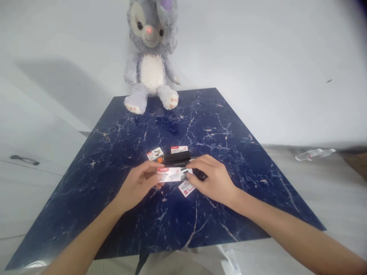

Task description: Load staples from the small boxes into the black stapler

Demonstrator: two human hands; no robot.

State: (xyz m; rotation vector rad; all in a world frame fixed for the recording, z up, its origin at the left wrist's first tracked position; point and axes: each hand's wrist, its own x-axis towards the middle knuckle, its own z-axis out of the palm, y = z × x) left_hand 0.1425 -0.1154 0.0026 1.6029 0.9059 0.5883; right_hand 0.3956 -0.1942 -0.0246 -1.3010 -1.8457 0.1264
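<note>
Between my hands, near the middle of the dark blue marbled table (pixel 172 217), is a small white and red box (pixel 169 175). My left hand (pixel 140 183) pinches its left end. The fingers of my right hand (pixel 212 177) are closed on a small box with a dark picture (pixel 185 173), which meets the right end of the first box. Just behind them lies a black stapler-like object (pixel 176 157) with an orange end. Another small white and red box (pixel 186 188) lies below my right fingertips.
Two more small boxes, one at the left (pixel 155 153) and one at the right (pixel 179 149), lie behind the black object. A grey plush toy (pixel 151 72) sits at the table's far edge. A clear plastic bottle (pixel 314 154) lies on the floor at the right.
</note>
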